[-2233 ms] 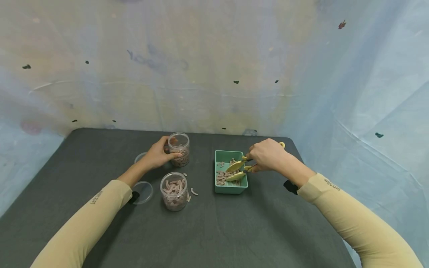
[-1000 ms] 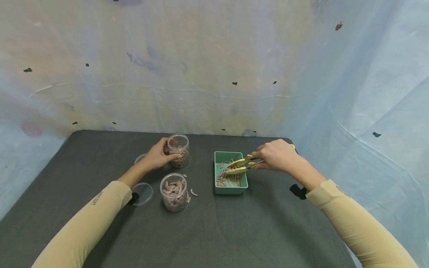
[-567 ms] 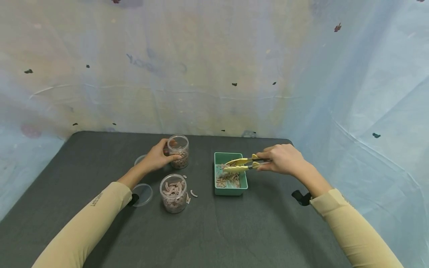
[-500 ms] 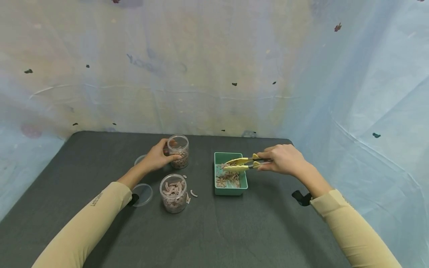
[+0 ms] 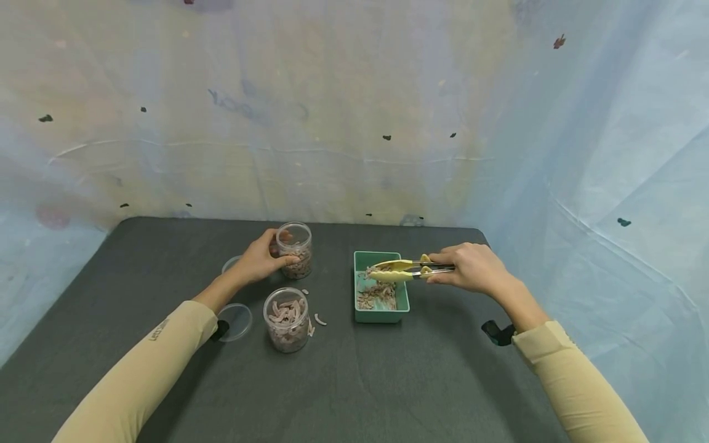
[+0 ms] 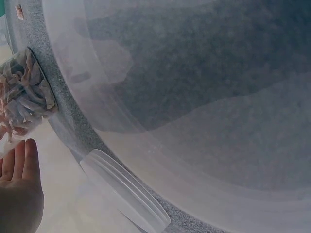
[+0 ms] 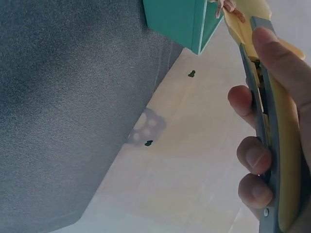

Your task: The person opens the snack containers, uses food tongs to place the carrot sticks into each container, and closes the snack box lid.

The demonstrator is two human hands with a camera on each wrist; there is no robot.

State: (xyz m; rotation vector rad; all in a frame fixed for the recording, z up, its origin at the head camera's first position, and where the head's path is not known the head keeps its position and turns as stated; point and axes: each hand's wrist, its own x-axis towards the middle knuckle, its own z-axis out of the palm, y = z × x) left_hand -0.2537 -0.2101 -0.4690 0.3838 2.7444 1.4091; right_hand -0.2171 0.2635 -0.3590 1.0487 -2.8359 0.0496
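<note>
In the head view my left hand [image 5: 259, 255] grips a clear jar [image 5: 298, 261] partly filled with small brownish pieces, its thumb and fingers around the side. My right hand [image 5: 471, 266] holds yellow-tipped tongs [image 5: 390, 276] level over a green rectangular bin [image 5: 382, 317]. Shredded brownish pieces [image 5: 376, 296] lie in the bin, and a few stick out at the tongs' tips. Seen from the right wrist, the fingers curl round the tongs' handles [image 7: 286, 155] and strips [image 7: 228, 8] hang between the tips. A second open jar [image 5: 288, 332], fuller with pale pinkish-brown strips, stands nearer the body.
A clear lid [image 5: 237, 321] lies left of the nearer jar, with another lid [image 5: 229, 261] partly behind the left wrist. Loose strips [image 5: 320, 320] lie beside the nearer jar on the dark table [image 5: 354, 394]. A plastic sheet [image 5: 332, 123] hangs behind.
The tongs have drawn together and risen from the pieces in the bin, with some at their tips; my right hand has shifted rightward. The left hand stays on its jar.
</note>
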